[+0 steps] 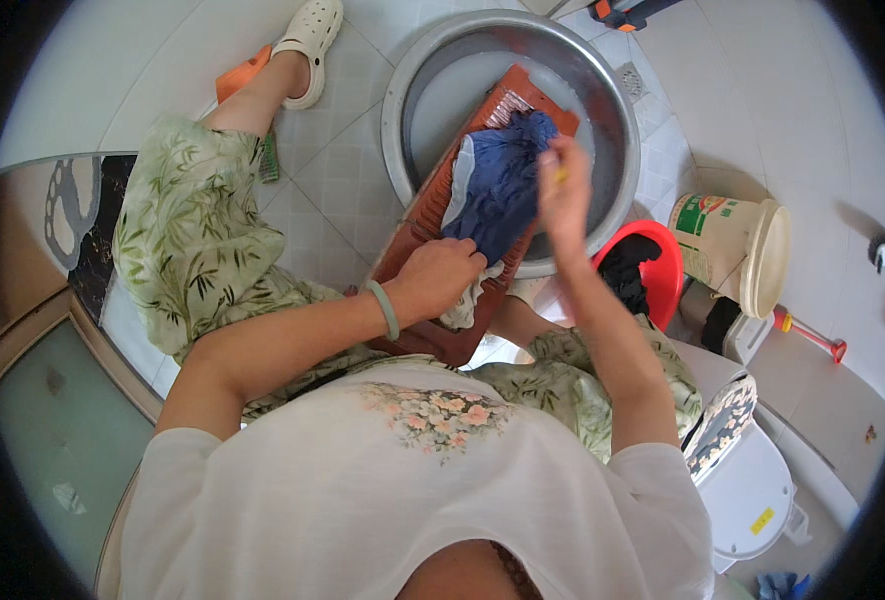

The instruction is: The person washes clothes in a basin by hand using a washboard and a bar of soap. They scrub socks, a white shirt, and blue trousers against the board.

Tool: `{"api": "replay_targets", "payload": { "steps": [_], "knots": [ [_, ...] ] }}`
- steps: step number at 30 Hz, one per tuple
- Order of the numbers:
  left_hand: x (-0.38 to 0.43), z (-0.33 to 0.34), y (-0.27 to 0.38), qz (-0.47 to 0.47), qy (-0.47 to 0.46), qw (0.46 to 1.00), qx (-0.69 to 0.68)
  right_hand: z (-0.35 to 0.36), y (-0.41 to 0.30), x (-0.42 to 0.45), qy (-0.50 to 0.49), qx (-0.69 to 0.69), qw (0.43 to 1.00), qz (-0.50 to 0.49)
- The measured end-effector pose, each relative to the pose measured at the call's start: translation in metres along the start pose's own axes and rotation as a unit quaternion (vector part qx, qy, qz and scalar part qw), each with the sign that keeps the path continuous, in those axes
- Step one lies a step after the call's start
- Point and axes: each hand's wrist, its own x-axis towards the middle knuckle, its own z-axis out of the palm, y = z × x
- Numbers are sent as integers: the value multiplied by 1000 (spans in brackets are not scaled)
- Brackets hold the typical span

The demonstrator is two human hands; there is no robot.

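A reddish-brown washboard [502, 111] leans from between my knees into a large metal basin [400, 150] of cloudy water. Spread over its ridges is a wet, crumpled blue cloth garment [491, 176] with a pale edge. My left hand [436, 276], below a pale green bangle, grips the garment's near end. A whitish cloth [463, 309] lies on the board by that hand. At the garment's right side is my right hand [567, 191], blurred, with its fingers closed around a small yellow object [561, 174]. Most of that object is hidden.
Right of the metal basin stands a red plastic basin [664, 255] with black cloth [626, 270] inside. Beyond it are a cream plastic bucket [727, 240] and a red-handled tool [814, 337]. A floor drain [630, 81] lies near the wall. My left foot wears a white clog [311, 45].
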Motion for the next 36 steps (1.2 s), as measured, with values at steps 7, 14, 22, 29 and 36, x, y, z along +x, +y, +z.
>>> {"api": "replay_targets", "payload": {
  "steps": [7,14,22,29,36],
  "knots": [
    [5,13,-11,-53,-87,988,-118,47,51,12,-287,-336,882,-162],
    [13,4,-12,-58,-81,988,-122,59,92,14,-96,-321,942,-28],
    [16,2,-5,-94,-131,981,-112,28,21,-14,-328,-207,882,-268],
    [22,6,-12,-56,-92,988,-110,81,83,54,-73,-315,946,16],
    [17,2,-4,-99,-119,980,-122,34,-2,-35,-319,-137,899,-266]
  ]
}}
